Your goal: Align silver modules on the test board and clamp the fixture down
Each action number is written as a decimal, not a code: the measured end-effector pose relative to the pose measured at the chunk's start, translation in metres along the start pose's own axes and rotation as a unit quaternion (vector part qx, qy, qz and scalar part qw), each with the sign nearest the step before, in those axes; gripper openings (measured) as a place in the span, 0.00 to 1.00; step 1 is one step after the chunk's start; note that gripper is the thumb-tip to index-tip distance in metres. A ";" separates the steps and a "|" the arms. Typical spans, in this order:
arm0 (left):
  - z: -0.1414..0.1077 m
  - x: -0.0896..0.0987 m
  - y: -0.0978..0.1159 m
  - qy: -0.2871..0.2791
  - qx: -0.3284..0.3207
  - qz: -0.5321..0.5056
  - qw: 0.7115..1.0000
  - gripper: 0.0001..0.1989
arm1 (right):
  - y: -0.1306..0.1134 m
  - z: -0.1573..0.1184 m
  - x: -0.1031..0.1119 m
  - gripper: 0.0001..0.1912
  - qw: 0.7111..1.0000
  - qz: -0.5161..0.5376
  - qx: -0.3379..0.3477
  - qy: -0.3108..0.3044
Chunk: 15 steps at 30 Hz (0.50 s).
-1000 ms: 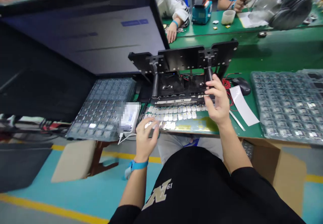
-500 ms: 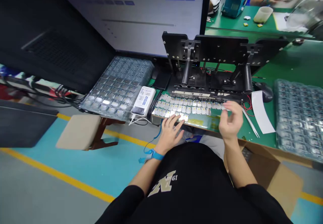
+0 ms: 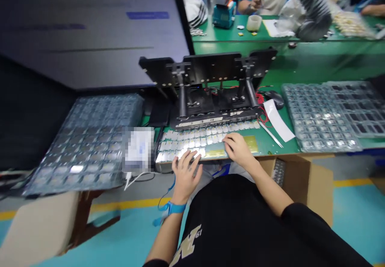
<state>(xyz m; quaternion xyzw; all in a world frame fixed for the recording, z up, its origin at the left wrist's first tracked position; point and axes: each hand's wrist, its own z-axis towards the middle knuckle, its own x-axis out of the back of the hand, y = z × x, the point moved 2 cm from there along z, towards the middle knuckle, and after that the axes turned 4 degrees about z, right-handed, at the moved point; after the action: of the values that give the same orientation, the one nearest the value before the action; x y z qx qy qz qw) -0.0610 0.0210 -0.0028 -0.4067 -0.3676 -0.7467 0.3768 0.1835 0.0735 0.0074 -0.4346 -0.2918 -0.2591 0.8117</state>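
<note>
Left hand (image 3: 185, 181) splayed open, right hand (image 3: 238, 150) loosely curled, neither visibly gripping; both touch small silver rectangular chips (image 3: 192, 140) on a flat green panel (image 3: 252, 142).

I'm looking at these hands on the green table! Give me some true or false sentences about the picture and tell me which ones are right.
1. The left hand wears a blue wrist strap. True.
2. The right hand holds tweezers. False: the tweezers lie on the green bench, and the right hand rests on a panel of small silver pieces.
3. A black computer mouse lies near a white paper strip. True.
4. The clear tray on the right is empty. False: it holds rows of small silver pieces.
5. The black metal frame stands on the floor. False: it stands on the green bench.
</note>
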 end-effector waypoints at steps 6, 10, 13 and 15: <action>-0.001 -0.002 -0.010 -0.016 -0.016 -0.006 1.000 0.24 | -0.003 -0.002 -0.003 0.11 1.000 -0.008 0.015 -0.007; -0.001 0.000 -0.012 -0.004 -0.034 0.007 0.999 0.24 | -0.004 -0.002 -0.004 0.10 1.000 0.007 0.027 0.004; 0.004 0.005 -0.007 0.008 -0.042 0.013 0.999 0.23 | -0.006 0.000 -0.004 0.10 0.999 0.026 0.023 0.022; 0.012 0.010 0.002 0.016 -0.051 -0.001 0.999 0.22 | -0.008 0.000 0.001 0.10 0.998 0.041 0.025 0.036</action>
<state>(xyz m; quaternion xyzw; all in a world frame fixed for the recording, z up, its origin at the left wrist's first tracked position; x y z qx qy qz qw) -0.0592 0.0273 0.0114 -0.4127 -0.3235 -0.7713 0.3607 0.1785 0.0698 0.0127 -0.4166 -0.2505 -0.2333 0.8422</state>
